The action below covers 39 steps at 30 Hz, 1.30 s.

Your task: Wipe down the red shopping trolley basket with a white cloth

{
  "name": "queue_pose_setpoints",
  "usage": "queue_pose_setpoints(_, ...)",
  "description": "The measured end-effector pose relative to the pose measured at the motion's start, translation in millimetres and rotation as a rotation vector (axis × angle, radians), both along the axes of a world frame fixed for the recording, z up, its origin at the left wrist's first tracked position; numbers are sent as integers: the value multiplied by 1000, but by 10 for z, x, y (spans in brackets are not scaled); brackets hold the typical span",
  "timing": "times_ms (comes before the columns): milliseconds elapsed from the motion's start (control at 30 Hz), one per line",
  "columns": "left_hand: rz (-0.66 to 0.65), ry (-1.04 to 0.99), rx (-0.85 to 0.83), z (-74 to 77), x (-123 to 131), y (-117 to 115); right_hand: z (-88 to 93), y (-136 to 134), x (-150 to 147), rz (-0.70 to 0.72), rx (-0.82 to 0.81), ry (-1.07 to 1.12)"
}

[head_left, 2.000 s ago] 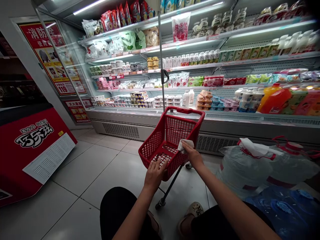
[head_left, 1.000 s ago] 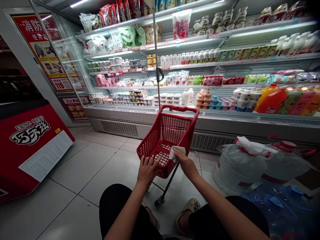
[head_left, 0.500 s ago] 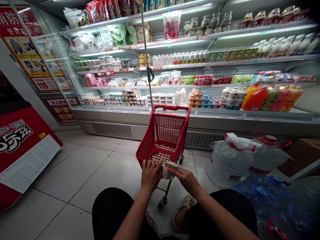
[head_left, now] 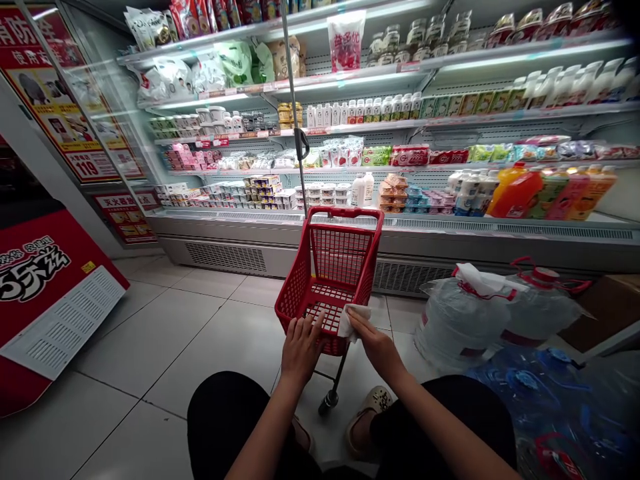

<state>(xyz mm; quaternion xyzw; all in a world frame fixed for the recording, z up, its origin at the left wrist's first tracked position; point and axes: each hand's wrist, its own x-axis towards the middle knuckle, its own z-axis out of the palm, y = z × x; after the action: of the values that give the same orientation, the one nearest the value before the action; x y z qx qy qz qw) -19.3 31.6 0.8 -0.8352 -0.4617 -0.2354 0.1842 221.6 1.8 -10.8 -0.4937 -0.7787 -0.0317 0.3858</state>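
Note:
A small red shopping cart (head_left: pixel 327 277) with a lattice plastic basket stands on the floor in front of me. My left hand (head_left: pixel 300 353) is at its near rim, fingers hooked over the edge and thumb out to the right. At the basket's near right corner, my right hand (head_left: pixel 375 347) pinches a white wiping cloth (head_left: pixel 354 321) against the rim. The cloth is crumpled and partly hidden by my fingers. Below the basket, one dark caster (head_left: pixel 328 402) shows between my feet.
Behind the cart runs a refrigerated display case (head_left: pixel 225 227) stocked with yogurt, milk and drinks. Large water jugs (head_left: pixel 460 320) and blue-tinted bottles (head_left: pixel 525 387) crowd the right side. A red freezer (head_left: pixel 55 293) stands at left. A thin pole (head_left: pixel 295 100) rises behind the cart.
My right hand has slid the cloth up and to the right along the rim to the corner. My left hand has stayed at the near rim.

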Motion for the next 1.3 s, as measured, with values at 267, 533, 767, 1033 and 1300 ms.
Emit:
queue_pose_setpoints(267,2,35,22,-1,173,-74,-55,-244,25,102,14,-81)
queue_pose_setpoints(533,-121,34,-23,1,328,30,84,81,648,-48,-70,-109)
queue_pose_setpoints(767,-72,27,-35,105,210,352,-13,186,540,-161,-40,-40)
queue_pose_setpoints(1033,-12,1,9,47,266,315,-165,-127,303,-93,74,-52)
queue_pose_setpoints(1300,-18,2,31,10,329,200,-51,51,527,-24,12,58)
